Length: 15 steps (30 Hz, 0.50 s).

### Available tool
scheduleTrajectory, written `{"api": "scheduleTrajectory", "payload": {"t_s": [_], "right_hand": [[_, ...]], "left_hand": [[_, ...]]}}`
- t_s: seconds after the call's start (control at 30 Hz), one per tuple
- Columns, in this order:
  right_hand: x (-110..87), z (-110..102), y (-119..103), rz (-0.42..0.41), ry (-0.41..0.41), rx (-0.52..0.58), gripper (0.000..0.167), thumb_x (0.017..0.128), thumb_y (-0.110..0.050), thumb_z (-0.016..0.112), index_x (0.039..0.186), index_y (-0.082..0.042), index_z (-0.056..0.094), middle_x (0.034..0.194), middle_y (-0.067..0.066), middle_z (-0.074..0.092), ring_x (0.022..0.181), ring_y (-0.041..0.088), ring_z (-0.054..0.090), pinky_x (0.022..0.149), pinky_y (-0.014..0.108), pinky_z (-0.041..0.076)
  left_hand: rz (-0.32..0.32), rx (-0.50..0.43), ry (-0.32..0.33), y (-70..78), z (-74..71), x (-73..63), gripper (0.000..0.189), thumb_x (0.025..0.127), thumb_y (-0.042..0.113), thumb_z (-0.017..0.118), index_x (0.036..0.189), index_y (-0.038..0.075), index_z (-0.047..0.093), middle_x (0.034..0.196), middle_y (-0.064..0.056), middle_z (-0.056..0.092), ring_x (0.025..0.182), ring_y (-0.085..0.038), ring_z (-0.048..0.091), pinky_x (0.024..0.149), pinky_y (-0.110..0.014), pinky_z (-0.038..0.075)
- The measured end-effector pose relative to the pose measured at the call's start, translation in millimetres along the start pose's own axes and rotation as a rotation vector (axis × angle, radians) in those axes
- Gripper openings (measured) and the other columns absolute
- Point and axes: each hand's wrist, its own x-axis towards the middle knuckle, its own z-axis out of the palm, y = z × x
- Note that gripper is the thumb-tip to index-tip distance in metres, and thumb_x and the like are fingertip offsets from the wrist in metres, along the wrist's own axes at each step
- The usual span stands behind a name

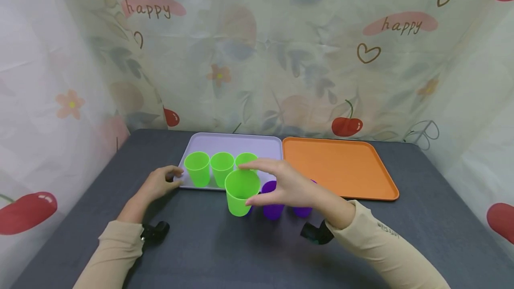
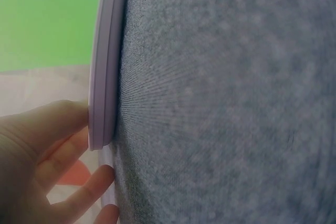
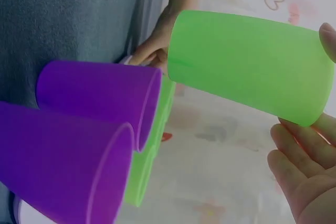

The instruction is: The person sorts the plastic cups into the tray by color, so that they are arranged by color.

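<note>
My right hand point(image 1: 287, 186) holds a green cup point(image 1: 238, 200) by its rim, thumb and fingers on opposite sides. In the right wrist view, this cup point(image 3: 247, 66) is raised off the table. Three other green cups stand in a row on the lavender tray point(image 1: 241, 140), the left one point(image 1: 199, 175) nearest my left hand. Close behind and below my right hand stand purple cups point(image 1: 273, 206), partly hidden. My left hand point(image 1: 154, 184) grips the tray's near left corner. In the left wrist view, its thumb and fingers lie around the tray rim point(image 2: 105, 66).
An orange tray point(image 1: 335, 166) lies right of the lavender one, side by side. A dark grey cloth point(image 1: 225, 258) covers the table. Patterned curtains point(image 1: 265, 57) hang behind and at both sides. A thin looped cord point(image 1: 425, 133) shows at the back right corner.
</note>
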Motion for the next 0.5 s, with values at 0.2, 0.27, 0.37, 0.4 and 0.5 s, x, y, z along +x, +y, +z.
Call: {"api": "scheduleTrajectory", "payload": {"t_s": [0.2,0.27,0.37,0.4,0.5], "right_hand": [[-1.9,-9.7,-0.6,-0.025,0.041,-0.024,0.06,0.069,-0.02,0.082,0.121,-0.004,0.059,0.121,0.009,0.064,0.115,0.02,0.059,0.099,0.033,0.046],[-3.0,-12.7,-0.6,-0.03,0.052,-0.037,0.059,0.069,-0.021,0.082,0.121,-0.005,0.06,0.121,0.008,0.064,0.114,0.02,0.059,0.097,0.032,0.047],[-4.7,-16.9,-0.4,-0.024,0.058,-0.032,0.059,0.069,-0.02,0.082,0.121,-0.004,0.059,0.121,0.008,0.064,0.114,0.019,0.059,0.097,0.032,0.046],[-5.2,-18.2,-0.2,-0.02,0.059,-0.032,0.059,0.069,-0.02,0.082,0.122,-0.004,0.059,0.121,0.007,0.064,0.114,0.019,0.059,0.098,0.032,0.046],[-6.6,-22.6,1.0,-0.008,0.059,-0.035,0.06,0.069,-0.019,0.082,0.122,-0.004,0.059,0.122,0.007,0.064,0.115,0.019,0.058,0.098,0.032,0.045]], "left_hand": [[0.012,-0.001,0.007,0.5,-0.7,-0.3,0.033,0.087,0.014,0.063,0.115,-0.003,0.06,0.111,-0.023,0.063,0.106,-0.042,0.057,0.091,-0.053,0.045],[0.015,-0.003,0.007,1.1,-0.7,-0.5,0.033,0.087,0.014,0.064,0.114,-0.004,0.06,0.11,-0.024,0.063,0.106,-0.042,0.057,0.091,-0.053,0.045],[0.014,-0.007,0.006,1.7,-0.8,-0.9,0.033,0.087,0.014,0.064,0.115,-0.003,0.06,0.111,-0.024,0.063,0.106,-0.042,0.057,0.091,-0.053,0.045],[0.015,-0.007,0.005,1.9,-1.0,-1.1,0.034,0.087,0.014,0.063,0.115,-0.004,0.06,0.111,-0.024,0.063,0.106,-0.042,0.057,0.09,-0.053,0.045],[0.013,-0.007,0.005,2.0,-1.3,-1.3,0.034,0.087,0.014,0.063,0.116,-0.003,0.059,0.112,-0.024,0.063,0.106,-0.042,0.056,0.091,-0.053,0.045]]}}
